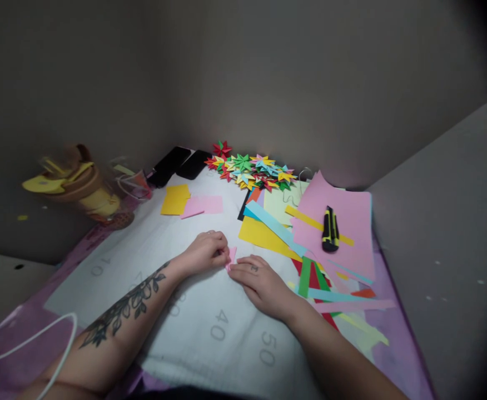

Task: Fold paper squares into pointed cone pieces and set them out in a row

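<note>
A small folded piece of pink paper (232, 254) is between my two hands on the white sheet (185, 344). My left hand (207, 251) pinches its left side, the fingers curled. Along its lower right edge lie the fingers of my right hand (260, 280), stretched out and pressing the paper to the surface. Just beyond my hands are a pink paper piece (210, 204) and a yellow paper piece (175, 200), both flat. Part of the small folded piece is hidden under my fingers.
Colourful folded paper stars (247, 166) are heaped at the back by two dark phones (172, 165). On the right, a box cutter (331, 229) rests on pink sheets (352, 211), near scattered paper strips (305, 276). A pot with tools (89, 191) stands left; a white cable (73, 333) loops nearby.
</note>
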A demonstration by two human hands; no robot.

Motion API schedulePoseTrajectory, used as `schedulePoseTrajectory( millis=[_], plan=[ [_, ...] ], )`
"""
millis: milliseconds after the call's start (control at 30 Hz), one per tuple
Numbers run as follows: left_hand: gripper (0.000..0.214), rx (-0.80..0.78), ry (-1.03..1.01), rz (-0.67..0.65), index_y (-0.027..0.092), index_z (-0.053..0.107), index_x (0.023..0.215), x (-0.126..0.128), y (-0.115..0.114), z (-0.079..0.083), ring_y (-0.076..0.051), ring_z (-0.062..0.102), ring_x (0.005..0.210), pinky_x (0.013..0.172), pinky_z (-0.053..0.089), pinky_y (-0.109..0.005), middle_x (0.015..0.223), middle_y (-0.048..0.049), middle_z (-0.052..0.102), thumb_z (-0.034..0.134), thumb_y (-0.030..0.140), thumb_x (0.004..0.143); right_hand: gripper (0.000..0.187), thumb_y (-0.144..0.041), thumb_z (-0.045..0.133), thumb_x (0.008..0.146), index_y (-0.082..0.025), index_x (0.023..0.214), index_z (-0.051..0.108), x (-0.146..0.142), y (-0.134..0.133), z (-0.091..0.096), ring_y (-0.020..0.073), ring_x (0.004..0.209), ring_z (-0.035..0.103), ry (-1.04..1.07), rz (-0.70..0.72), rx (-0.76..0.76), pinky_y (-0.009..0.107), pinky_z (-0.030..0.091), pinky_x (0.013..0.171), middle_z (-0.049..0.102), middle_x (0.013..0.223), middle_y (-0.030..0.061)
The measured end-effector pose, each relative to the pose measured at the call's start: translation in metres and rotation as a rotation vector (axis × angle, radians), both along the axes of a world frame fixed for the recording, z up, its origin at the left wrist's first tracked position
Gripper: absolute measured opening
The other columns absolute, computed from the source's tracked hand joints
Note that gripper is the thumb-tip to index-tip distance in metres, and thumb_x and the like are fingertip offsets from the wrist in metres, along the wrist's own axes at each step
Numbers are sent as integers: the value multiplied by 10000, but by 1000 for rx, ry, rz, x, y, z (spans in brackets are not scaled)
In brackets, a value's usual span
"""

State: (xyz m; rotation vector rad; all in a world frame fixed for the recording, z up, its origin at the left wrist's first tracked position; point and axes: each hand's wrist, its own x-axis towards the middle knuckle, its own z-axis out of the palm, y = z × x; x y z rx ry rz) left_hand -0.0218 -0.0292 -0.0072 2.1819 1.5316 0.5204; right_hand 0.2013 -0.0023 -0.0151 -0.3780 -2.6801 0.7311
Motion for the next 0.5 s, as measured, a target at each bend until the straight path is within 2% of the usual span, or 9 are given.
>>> schedulePoseTrajectory(
  millis=[200,500],
  plan=[
    [78,4,19,18,188,659,763,2,0,1,-164,556,784,751,388,-281,811,-27,622,586,214,769,303,-93,505,854,-219,1093,643,0,0,0,217,1104,523,13,17,51,441,398,979,670,1137,58],
    [88,-10,77,83,182,647,720,10,-3,5,-178,548,762,719,385,-297,777,-37,611,572,216,752,288,-106,493,864,-235,1073,643,0,0,2,227,1105,521,-21,13,49,462,402,964,657,1146,66]
  ],
)
